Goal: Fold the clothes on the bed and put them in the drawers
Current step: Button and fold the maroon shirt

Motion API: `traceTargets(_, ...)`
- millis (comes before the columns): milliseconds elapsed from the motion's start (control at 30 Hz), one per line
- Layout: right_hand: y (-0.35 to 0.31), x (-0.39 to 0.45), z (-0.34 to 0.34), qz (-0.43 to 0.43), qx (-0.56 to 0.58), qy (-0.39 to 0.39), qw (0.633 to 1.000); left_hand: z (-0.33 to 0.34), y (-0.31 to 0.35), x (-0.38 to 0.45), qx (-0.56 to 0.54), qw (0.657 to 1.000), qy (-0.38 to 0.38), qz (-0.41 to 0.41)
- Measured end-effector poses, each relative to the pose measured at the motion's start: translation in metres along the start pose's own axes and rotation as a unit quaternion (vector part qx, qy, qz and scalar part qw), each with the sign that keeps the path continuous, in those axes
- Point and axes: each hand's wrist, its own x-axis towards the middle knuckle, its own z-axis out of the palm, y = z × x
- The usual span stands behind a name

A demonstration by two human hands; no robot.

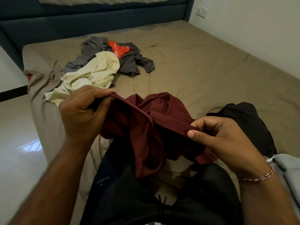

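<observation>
A maroon garment (151,127) hangs between my hands above my lap, its hem band stretched taut. My left hand (84,114) grips one end of the band near the bed's left edge. My right hand (222,137) pinches the other end between thumb and fingers. Farther back on the bed lie a cream garment (90,73), a grey garment (129,62) and a red one (119,49) in a loose pile. A black garment (246,120) is heaped to the right of my right hand.
The bed (203,70) has an olive-brown sheet and a dark blue headboard (97,18). My legs in black trousers (162,200) rest on its near end. A light grey folded piece (289,169) lies at the right edge. Pale tiled floor (17,143) runs along the left.
</observation>
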Motion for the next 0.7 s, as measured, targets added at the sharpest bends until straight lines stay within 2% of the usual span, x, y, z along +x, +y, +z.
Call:
traceTargets(67,-0.004,-0.004,0.003,0.001,0.067,0.019,0.998,0.005,0.012,0.002,-0.04,0.999,0.032,-0.004)
traceTargets(267,-0.025,-0.014,0.019,-0.008,0.206,0.018,0.978,0.024,0.069,-0.005,-0.151,0.985,-0.033,0.076)
traceTargets(433,-0.035,-0.018,0.025,-0.02,0.199,0.022,0.98,0.039,0.094,-0.012,-0.166,0.976,-0.041,0.138)
traceTargets(700,-0.042,-0.021,0.03,-0.05,0.124,0.045,0.99,0.04,0.09,-0.013,-0.134,0.976,-0.09,0.148)
